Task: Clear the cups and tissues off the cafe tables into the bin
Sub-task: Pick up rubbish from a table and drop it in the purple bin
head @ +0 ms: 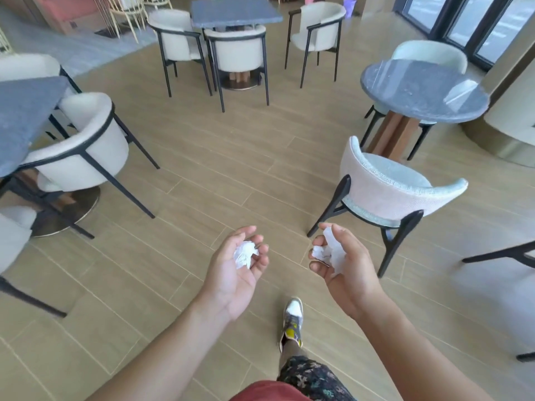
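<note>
My left hand (pixel 234 273) is held palm up over the floor with a crumpled white tissue (pixel 244 254) lying in its loosely curled fingers. My right hand (pixel 344 267) faces it, fingers curled round another crumpled white tissue (pixel 328 250), part of which looks like thin clear plastic. Both hands hover at waist height between the tables. No cup shows in either hand. A small purple bin (pixel 349 5) stands far off at the back, by the window.
A round grey table (pixel 422 91) with a pale chair (pixel 388 192) stands at right. A square grey table (pixel 17 123) and white chairs (pixel 86 146) are at left. Another square table (pixel 234 10) with three chairs is ahead. My foot (pixel 293 316) steps on wood-look flooring.
</note>
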`<action>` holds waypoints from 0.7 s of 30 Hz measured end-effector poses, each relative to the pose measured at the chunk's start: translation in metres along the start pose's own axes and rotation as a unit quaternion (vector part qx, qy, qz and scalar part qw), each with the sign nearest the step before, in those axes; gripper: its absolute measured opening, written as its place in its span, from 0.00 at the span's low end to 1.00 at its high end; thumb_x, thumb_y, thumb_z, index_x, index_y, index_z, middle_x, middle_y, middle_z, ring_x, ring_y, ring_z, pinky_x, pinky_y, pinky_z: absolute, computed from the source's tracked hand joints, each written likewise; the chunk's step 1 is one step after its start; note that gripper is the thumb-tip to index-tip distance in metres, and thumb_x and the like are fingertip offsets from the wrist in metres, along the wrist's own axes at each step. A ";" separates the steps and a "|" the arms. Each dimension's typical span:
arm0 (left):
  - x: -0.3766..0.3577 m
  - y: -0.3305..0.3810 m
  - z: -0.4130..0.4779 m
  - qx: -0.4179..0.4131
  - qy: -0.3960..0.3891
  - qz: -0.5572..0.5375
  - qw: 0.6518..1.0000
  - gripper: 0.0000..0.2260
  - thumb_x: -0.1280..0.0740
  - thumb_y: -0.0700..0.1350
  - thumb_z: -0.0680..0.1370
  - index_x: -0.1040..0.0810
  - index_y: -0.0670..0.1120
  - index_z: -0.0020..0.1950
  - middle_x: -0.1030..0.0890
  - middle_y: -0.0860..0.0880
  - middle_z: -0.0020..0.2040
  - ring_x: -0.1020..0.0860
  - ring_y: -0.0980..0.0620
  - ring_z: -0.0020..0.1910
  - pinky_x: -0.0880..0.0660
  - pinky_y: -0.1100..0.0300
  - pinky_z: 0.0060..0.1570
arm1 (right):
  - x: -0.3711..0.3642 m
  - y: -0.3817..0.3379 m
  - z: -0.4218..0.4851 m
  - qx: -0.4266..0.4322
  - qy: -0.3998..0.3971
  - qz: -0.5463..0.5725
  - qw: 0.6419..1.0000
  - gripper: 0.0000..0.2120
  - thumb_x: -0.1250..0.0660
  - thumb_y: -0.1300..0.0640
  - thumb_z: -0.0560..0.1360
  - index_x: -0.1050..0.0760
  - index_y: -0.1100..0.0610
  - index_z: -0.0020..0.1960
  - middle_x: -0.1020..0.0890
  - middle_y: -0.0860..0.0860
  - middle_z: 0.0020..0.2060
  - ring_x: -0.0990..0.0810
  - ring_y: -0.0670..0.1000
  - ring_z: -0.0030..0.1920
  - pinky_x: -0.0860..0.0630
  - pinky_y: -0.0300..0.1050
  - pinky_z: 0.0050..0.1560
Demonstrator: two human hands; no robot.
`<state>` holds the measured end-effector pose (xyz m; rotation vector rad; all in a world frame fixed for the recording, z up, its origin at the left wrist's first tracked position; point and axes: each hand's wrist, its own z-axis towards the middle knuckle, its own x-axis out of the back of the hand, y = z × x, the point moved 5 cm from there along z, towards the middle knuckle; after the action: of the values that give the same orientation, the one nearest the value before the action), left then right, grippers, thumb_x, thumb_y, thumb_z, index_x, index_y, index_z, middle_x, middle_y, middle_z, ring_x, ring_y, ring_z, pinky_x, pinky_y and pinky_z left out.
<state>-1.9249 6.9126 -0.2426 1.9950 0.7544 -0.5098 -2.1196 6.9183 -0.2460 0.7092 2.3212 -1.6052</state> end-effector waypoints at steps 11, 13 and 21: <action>-0.121 0.082 0.231 -0.002 0.022 -0.010 1.000 0.08 0.38 0.42 0.82 0.20 0.44 0.56 0.20 0.46 0.44 0.21 0.49 0.41 0.24 0.58 0.44 | -0.047 -0.114 0.268 -0.002 -0.027 -0.010 1.000 0.13 0.35 0.47 0.82 0.22 0.57 0.58 0.22 0.53 0.41 0.22 0.51 0.36 0.25 0.43 0.34; -0.144 0.099 0.269 -0.006 0.024 -0.014 1.000 0.08 0.39 0.42 0.83 0.20 0.44 0.56 0.19 0.46 0.44 0.21 0.50 0.41 0.23 0.59 0.42 | -0.054 -0.138 0.310 0.001 -0.021 -0.016 1.000 0.14 0.35 0.47 0.83 0.22 0.57 0.59 0.22 0.53 0.41 0.22 0.51 0.37 0.25 0.45 0.35; -0.214 0.162 0.411 -0.016 0.008 -0.041 0.999 0.07 0.38 0.42 0.83 0.21 0.44 0.54 0.19 0.46 0.44 0.22 0.50 0.41 0.20 0.61 0.38 | -0.073 -0.202 0.456 0.011 -0.007 -0.006 1.000 0.16 0.35 0.47 0.82 0.22 0.59 0.60 0.22 0.54 0.41 0.22 0.52 0.38 0.25 0.46 0.36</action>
<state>-1.9921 6.4272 -0.2166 1.9459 0.8521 -0.5273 -2.1975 6.4215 -0.2193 0.6889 2.3051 -1.6379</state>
